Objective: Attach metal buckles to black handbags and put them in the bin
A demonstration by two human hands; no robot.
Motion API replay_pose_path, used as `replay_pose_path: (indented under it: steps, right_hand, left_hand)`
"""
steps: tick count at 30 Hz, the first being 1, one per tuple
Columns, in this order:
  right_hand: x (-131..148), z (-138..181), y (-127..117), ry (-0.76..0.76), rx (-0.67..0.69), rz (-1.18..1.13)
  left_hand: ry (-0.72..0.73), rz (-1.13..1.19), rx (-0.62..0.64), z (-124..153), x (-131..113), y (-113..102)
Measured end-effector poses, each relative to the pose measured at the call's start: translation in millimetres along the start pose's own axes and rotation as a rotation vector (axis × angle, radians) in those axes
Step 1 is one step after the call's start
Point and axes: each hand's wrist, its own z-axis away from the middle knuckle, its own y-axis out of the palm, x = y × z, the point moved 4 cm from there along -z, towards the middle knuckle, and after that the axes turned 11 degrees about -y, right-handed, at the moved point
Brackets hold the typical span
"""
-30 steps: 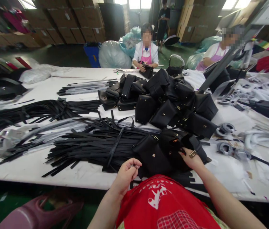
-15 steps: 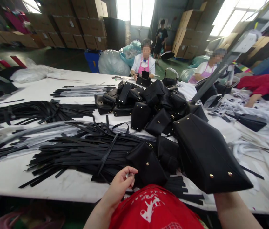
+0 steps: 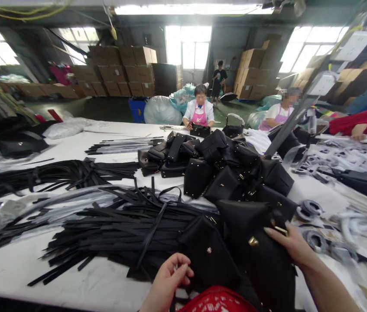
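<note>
A black handbag (image 3: 248, 242) with a gold clasp stands tilted close in front of me at the right. My right hand (image 3: 289, 245) grips its upper right side, thumb across the front near a gold buckle. The fingers behind are partly hidden. Left of it lies another black handbag (image 3: 211, 251) with a gold stud. My left hand (image 3: 175, 275) is by that bag's lower left edge, fingers curled together; what they hold, if anything, is too small to make out. Beside it lies a tied bundle of black straps (image 3: 115, 229).
Behind is a heap of black handbags (image 3: 199, 151) on the white table (image 3: 14, 277). More black straps (image 3: 56, 173) lie at left. A metal post (image 3: 293, 117) rises at right, near white strips and rolls (image 3: 310, 210). A co-worker in a pink apron (image 3: 199, 115) sits opposite.
The right-hand bag has turned from showing its studded base to standing with its clasp towards me. My right hand has moved from beneath it to its side. The view has tilted up.
</note>
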Motion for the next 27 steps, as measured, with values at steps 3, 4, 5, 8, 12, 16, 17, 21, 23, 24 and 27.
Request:
replay_pose_path:
  steps: [3, 4, 5, 8, 12, 16, 17, 21, 23, 24, 27]
  right_hand:
    - [22, -3, 19, -0.071, 0.193, 0.047]
    - [29, -4, 24, -0.102, 0.241, 0.098]
    - [36, -6, 28, -0.137, 0.275, 0.168]
    - [49, -14, 40, -0.236, 0.328, 0.367]
    - [61, -19, 58, -0.344, 0.385, 0.487]
    - [72, -20, 73, -0.438, 0.487, 0.596]
    - [74, -20, 75, -0.478, 0.509, 0.602]
    - [81, -15, 80, -0.64, 0.557, 0.637]
    - [81, -12, 81, -0.678, 0.544, 0.673]
    - [81, -11, 81, -0.696, 0.531, 0.683]
    - [81, -15, 78, -0.753, 0.483, 0.709]
  left_hand:
    - [0.031, -0.006, -0.013, -2, 1, -4]
    - [0.037, -0.007, -0.017, -2, 1, -6]
    - [0.04, -0.008, -0.019, -1, 1, -7]
    - [0.044, 0.004, -0.015, 0, 0, -9]
    - [0.041, -0.007, -0.012, 0, 1, -13]
    - [0.044, -0.032, -0.059, -1, 4, -18]
    - [0.04, -0.038, -0.067, -1, 5, -19]
    - [0.025, -0.049, -0.091, -1, 5, -21]
    - [0.025, -0.055, -0.098, -2, 5, -21]
    - [0.027, -0.059, -0.098, -3, 5, -21]
    - [0.035, -0.082, -0.076, -8, 8, -21]
